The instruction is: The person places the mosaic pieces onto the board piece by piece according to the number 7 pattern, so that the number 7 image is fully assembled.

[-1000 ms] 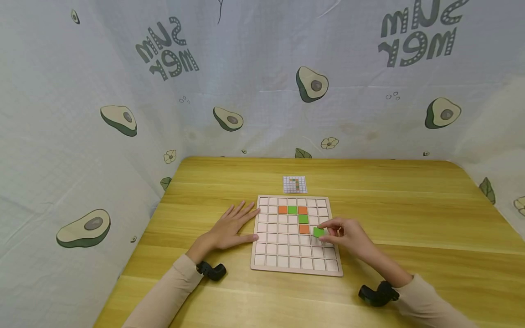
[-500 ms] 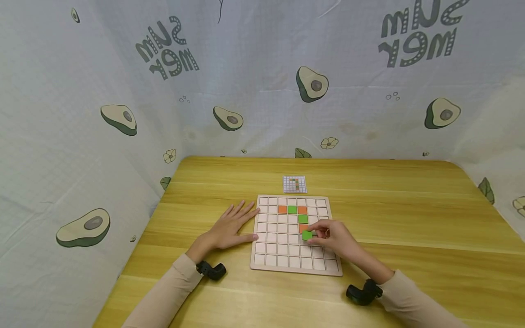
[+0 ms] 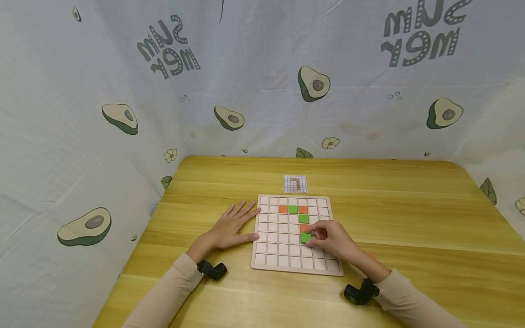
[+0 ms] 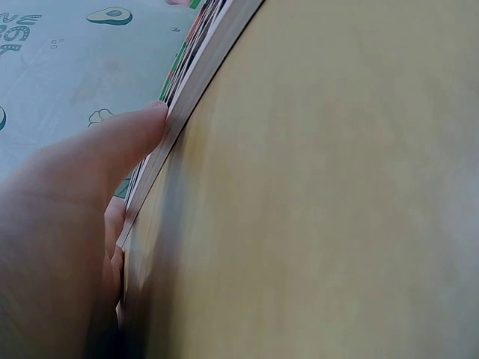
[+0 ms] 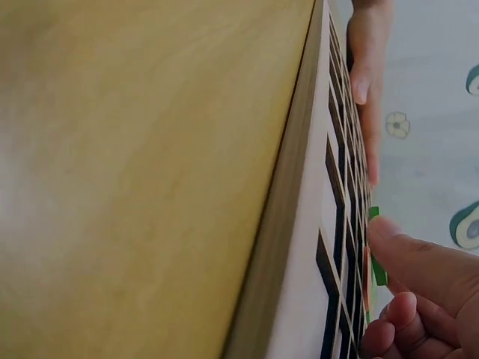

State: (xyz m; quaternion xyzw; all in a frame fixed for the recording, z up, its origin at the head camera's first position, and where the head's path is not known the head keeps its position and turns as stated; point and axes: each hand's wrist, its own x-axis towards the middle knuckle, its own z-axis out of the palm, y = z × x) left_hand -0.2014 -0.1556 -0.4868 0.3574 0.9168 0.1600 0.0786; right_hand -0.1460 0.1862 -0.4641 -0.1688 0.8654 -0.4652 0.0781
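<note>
My right hand (image 3: 334, 238) pinches a green square tile (image 3: 305, 238) between thumb and fingertips. That tile lies over a cell of the wooden grid board (image 3: 270, 261), just below an orange tile (image 3: 304, 228) partly covered by the fingers. In the right wrist view, the green tile (image 5: 379, 271) stands slightly tilted at the board's surface under the thumb. My left hand (image 3: 230, 230) lies flat with fingers spread, its thumb and fingertips at the board's left edge. The left wrist view shows the thumb (image 4: 131, 138) touching the board's rim.
More green and orange tiles fill cells above, including a green tile (image 3: 303, 219) and an orange tile (image 3: 283, 209). A small pattern card (image 3: 295, 184) lies behind the board on the wooden table (image 3: 221, 291). An orange piece (image 3: 369, 253) peeks out behind the right wrist.
My right hand has carried the green tile left across the board, then slightly down, to below the lower orange tile. The left hand has stayed at the board's edge.
</note>
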